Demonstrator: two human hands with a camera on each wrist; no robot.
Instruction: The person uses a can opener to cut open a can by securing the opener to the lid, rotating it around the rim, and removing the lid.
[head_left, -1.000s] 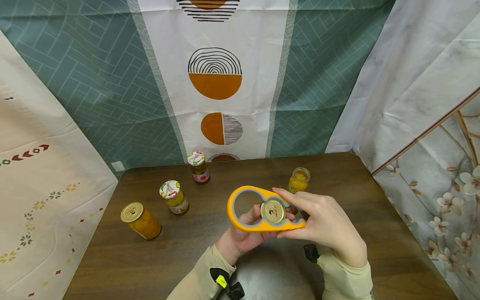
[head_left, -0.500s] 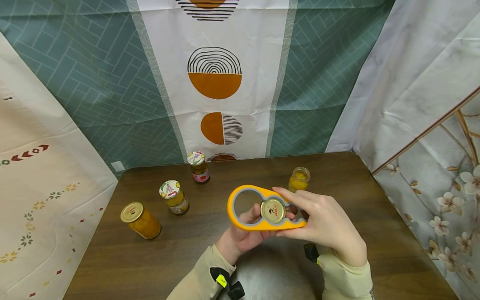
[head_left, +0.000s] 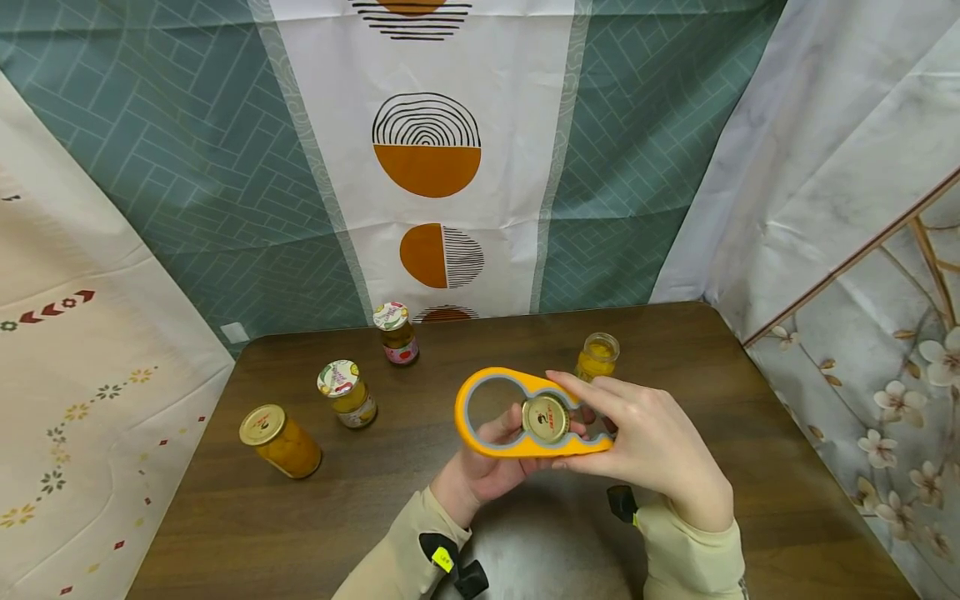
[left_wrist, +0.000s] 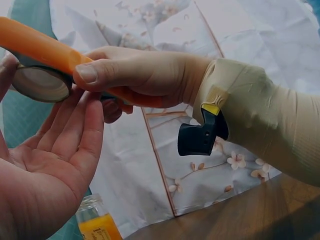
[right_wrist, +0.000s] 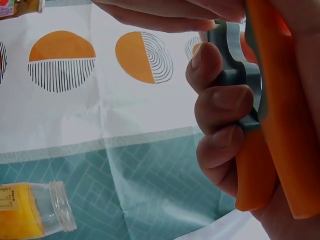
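Observation:
Gold lid (head_left: pixel 546 418) lies within the orange-and-grey opener (head_left: pixel 510 451), above the table. In the left wrist view the lid's hollow underside (left_wrist: pixel 42 84) shows with no jar below it. My left hand (head_left: pixel 483 483), palm up, holds the lid between thumb and fingertips. My right hand (head_left: pixel 652 429) grips the opener's two handles from the right; its curled fingers (right_wrist: pixel 222 107) wrap one handle in the right wrist view. Behind the hands stands a lidless glass jar (head_left: pixel 597 358) with yellow contents.
On the wooden table (head_left: pixel 360 508), three lidded jars stand to the left: a tall gold-lidded one (head_left: pixel 288 446), one with a patterned lid (head_left: pixel 348 396) and another farther back (head_left: pixel 397 335). Patterned cloths (head_left: pixel 427 183) hang behind and at both sides.
The opener and lid have shifted up very slightly in the head view. Both hands keep their holds, and the jars stand where they were.

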